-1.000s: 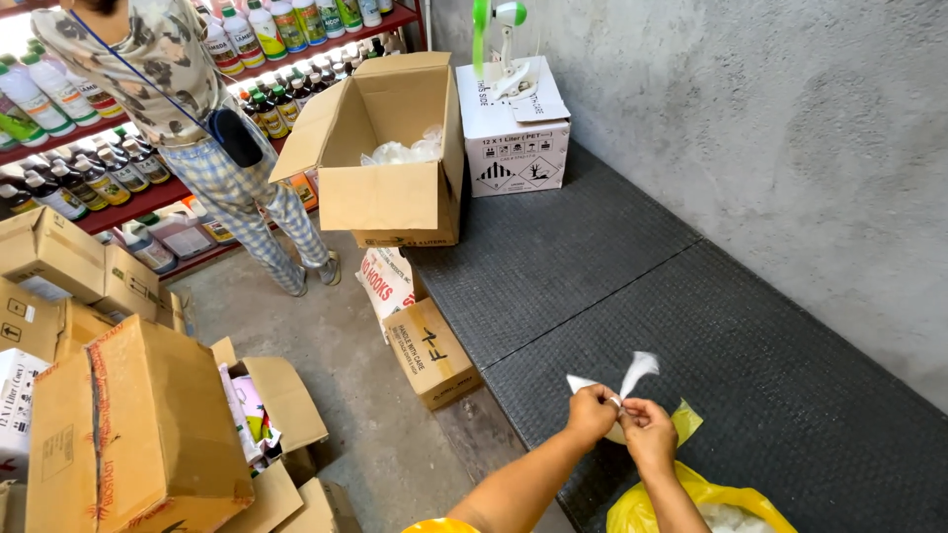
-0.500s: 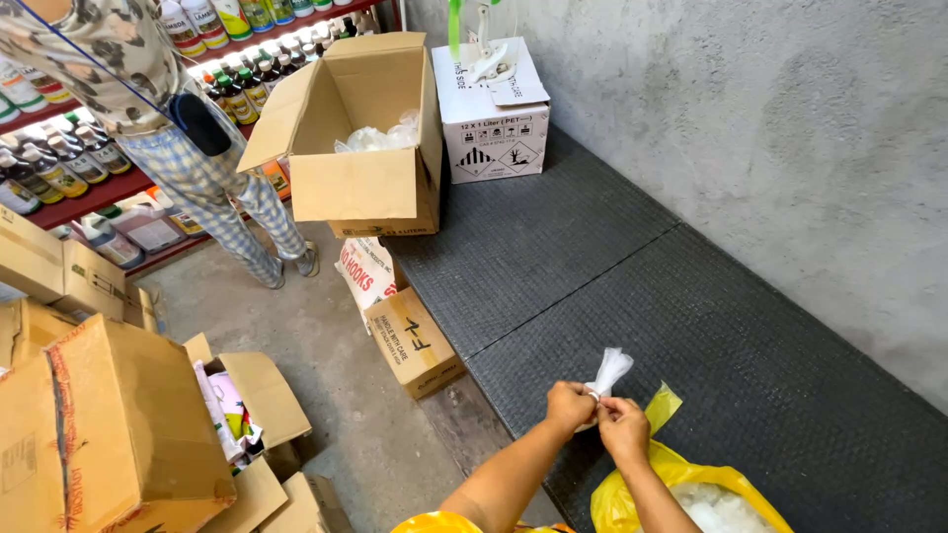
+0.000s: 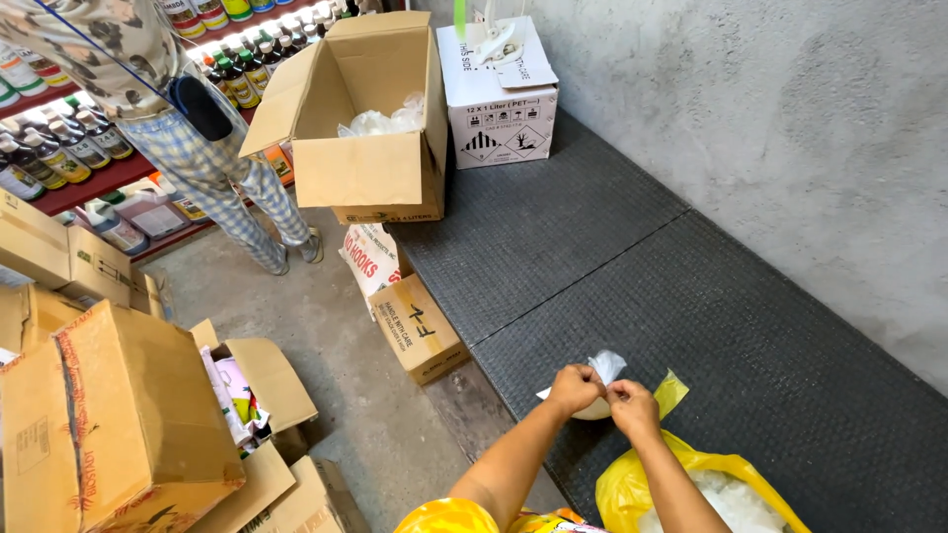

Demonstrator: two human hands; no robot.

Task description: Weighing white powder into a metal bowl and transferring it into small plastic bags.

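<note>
Both hands (image 3: 604, 393) pinched shut on small clear bag (image 3: 604, 368), yellow bag (image 3: 681, 484) beside, open carton (image 3: 370, 168) well apart

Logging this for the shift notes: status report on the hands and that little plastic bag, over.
Left hand and right hand both pinching small clear plastic bag at its neck. Bag over dark mat. Yellow bag close by right forearm; nothing blocking.

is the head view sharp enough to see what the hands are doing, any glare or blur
Head view: even daylight, no strong glare on the dark mat; both hands, left hand and right hand, are reasonably sharp, pinching a small clear bag whose thin plastic washes out white; wide-angle lens bends the edges, so the open cardboard box leans.
</note>
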